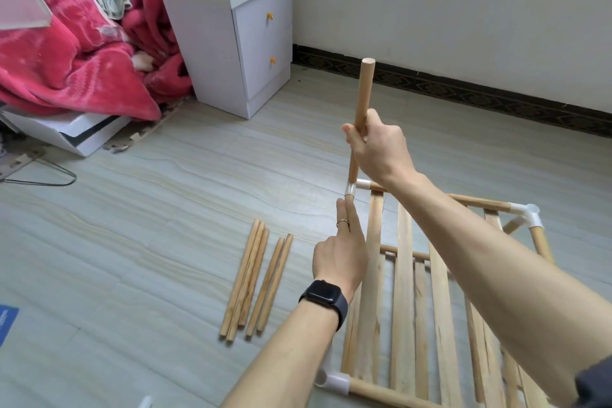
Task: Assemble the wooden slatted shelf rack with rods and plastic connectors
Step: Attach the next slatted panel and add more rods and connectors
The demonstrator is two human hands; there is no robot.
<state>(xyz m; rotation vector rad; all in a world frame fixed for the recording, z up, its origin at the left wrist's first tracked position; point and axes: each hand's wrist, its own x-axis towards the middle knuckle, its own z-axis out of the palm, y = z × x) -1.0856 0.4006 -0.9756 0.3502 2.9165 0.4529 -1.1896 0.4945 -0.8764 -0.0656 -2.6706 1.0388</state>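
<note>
A wooden slatted shelf rack (pixel 405 291) stands on the floor at the lower right, with white plastic connectors at its corners. My right hand (pixel 377 146) grips an upright wooden rod (pixel 363 89) whose lower end sits in the far-left corner connector (pixel 351 189). My left hand (pixel 341 255), with a ring and a black watch, reaches up along the rack's left side, two straight fingers touching the underside of that connector. Other white connectors show at the far right corner (pixel 526 214) and the near left corner (pixel 334 382).
Several loose wooden rods (pixel 256 278) lie side by side on the floor left of the rack. A white two-drawer nightstand (pixel 238 33) stands by the wall, beside a bed with a red blanket (pixel 73 53). A black cable (pixel 49 175) runs at far left.
</note>
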